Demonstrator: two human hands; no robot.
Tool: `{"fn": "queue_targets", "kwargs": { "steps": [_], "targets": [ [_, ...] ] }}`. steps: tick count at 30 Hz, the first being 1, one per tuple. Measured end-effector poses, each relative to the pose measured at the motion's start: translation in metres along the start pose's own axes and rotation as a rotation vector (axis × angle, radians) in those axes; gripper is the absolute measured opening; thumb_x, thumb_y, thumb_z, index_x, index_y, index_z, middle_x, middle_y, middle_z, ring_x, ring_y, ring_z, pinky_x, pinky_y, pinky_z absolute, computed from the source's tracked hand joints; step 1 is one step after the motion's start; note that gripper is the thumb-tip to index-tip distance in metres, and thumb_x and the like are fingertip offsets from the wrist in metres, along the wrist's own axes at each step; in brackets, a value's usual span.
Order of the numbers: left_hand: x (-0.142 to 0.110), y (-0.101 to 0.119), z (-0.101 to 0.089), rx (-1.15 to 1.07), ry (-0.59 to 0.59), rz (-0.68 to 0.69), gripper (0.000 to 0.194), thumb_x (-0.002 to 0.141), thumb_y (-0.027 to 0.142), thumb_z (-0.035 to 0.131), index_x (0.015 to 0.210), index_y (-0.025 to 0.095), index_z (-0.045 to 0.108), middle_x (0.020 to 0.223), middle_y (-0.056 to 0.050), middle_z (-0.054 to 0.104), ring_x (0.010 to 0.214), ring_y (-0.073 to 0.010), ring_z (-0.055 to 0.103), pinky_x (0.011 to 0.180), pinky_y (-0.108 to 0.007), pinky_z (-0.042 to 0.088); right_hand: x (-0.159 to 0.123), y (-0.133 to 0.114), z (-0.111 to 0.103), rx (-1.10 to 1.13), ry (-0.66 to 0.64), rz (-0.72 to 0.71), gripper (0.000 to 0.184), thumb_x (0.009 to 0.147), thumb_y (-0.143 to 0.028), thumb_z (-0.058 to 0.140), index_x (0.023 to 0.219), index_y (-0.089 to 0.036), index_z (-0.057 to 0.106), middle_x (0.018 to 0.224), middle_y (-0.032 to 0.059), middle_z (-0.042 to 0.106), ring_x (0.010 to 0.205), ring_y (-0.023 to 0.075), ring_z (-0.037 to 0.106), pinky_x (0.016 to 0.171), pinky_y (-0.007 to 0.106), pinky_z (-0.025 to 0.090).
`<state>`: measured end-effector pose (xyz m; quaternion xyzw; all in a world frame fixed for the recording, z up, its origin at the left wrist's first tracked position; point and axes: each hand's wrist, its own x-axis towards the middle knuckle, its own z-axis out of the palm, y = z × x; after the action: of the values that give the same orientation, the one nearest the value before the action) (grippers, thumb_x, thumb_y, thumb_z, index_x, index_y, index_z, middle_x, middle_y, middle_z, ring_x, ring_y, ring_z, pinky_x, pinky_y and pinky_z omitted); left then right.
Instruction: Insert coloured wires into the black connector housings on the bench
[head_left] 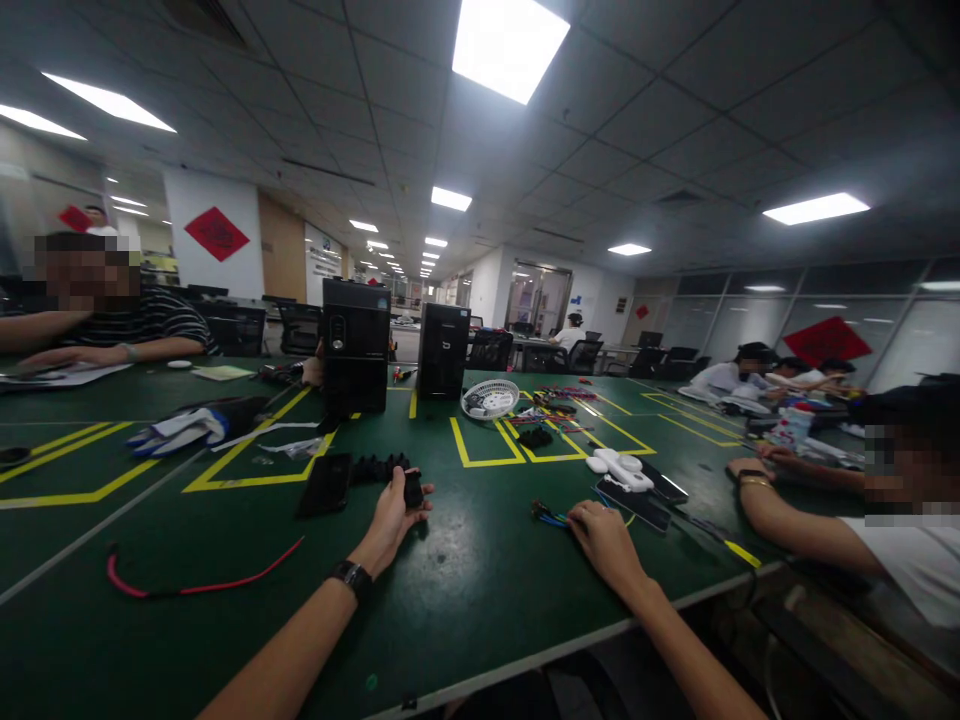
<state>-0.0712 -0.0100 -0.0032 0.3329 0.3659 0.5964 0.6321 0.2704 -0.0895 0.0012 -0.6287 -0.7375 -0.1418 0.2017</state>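
My left hand [391,512] is closed around a small black block-like part [414,490], just above the green table. Beside it on the table lie a row of black parts [369,467] and a flat black phone-like slab [325,484]. To the right, the fingers of my right hand [604,535] pinch a bundle of blue and green wires [551,516] with dark ends, low over the tabletop. Behind that hand are a white rounded plastic device [621,467] and a dark flat panel [634,503]. A red wire [206,588] curves across the table at the left.
Two black computer towers [355,345] stand at the back. A white plastic fan guard [490,399], loose coloured wires [555,410] and a blue-and-white glove [180,430] lie around. Yellow tape [491,463] marks the green table [465,620]. People sit left and right, one arm [795,520] nearby.
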Motion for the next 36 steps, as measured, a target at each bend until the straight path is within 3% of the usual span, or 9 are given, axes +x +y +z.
{"fn": "queue_targets", "kwargs": {
  "steps": [5,8,12,16,19,23,36],
  "targets": [
    [0.007,-0.001,0.002,-0.142,-0.011,-0.056,0.036,0.092,0.044,0.039,0.107,0.014,0.051,0.079,-0.011,0.067,0.052,-0.0148,0.06,0.045,-0.025,0.046,0.018,0.011,-0.026,-0.029,0.121,0.069,0.022,0.091,-0.026,0.042,0.092,-0.02,0.063,0.09,0.0115,0.07,0.085,0.0281,0.063,0.078,0.04,0.042],
    [0.011,0.0,0.005,-0.222,0.022,-0.042,0.034,0.092,0.042,0.041,0.1,0.012,0.054,0.081,-0.011,0.067,0.054,-0.0141,0.061,0.047,-0.025,0.047,0.049,-0.007,-0.047,0.047,0.249,0.109,0.026,0.092,-0.033,0.039,0.095,-0.019,0.061,0.079,0.0117,0.068,0.072,0.0271,0.064,0.067,0.037,0.043],
    [0.019,0.002,0.004,-0.227,0.06,0.054,0.032,0.092,0.046,0.04,0.107,0.018,0.047,0.089,-0.009,0.067,0.058,-0.015,0.064,0.045,-0.023,0.044,0.092,-0.086,-0.049,0.302,0.297,-0.082,0.025,0.092,-0.035,0.04,0.095,-0.02,0.06,0.078,0.0075,0.067,0.067,0.0215,0.062,0.065,0.031,0.044],
    [0.025,0.007,-0.005,-0.221,0.106,0.164,0.031,0.09,0.049,0.042,0.109,0.024,0.039,0.094,-0.009,0.066,0.059,-0.0164,0.066,0.04,-0.018,0.038,0.11,-0.18,-0.005,0.469,0.19,-0.273,0.02,0.092,-0.029,0.043,0.089,-0.021,0.061,0.074,0.0028,0.066,0.066,0.0173,0.062,0.064,0.026,0.045],
    [0.029,0.013,-0.013,-0.272,0.164,0.214,0.028,0.091,0.046,0.042,0.106,0.023,0.04,0.093,-0.008,0.066,0.066,-0.0169,0.068,0.049,-0.022,0.048,0.11,-0.216,0.033,0.579,0.13,-0.305,0.019,0.091,-0.024,0.043,0.09,-0.02,0.061,0.074,0.0029,0.066,0.064,0.0173,0.062,0.062,0.026,0.045],
    [0.032,0.017,-0.017,-0.317,0.165,0.227,0.025,0.092,0.045,0.04,0.104,0.022,0.042,0.092,-0.008,0.065,0.075,-0.0181,0.069,0.062,-0.032,0.055,0.105,-0.218,0.052,0.62,0.136,-0.301,0.019,0.092,-0.025,0.042,0.094,-0.02,0.06,0.077,0.0043,0.067,0.069,0.0187,0.064,0.065,0.028,0.046],
    [0.032,0.019,-0.012,-0.427,0.205,0.171,0.019,0.093,0.037,0.042,0.098,0.018,0.044,0.098,-0.013,0.062,0.087,-0.0213,0.068,0.076,-0.046,0.056,0.099,-0.211,0.054,0.512,0.145,-0.351,0.017,0.092,-0.022,0.043,0.095,-0.02,0.06,0.088,0.0053,0.068,0.075,0.0188,0.065,0.068,0.028,0.048]
  ]
}}
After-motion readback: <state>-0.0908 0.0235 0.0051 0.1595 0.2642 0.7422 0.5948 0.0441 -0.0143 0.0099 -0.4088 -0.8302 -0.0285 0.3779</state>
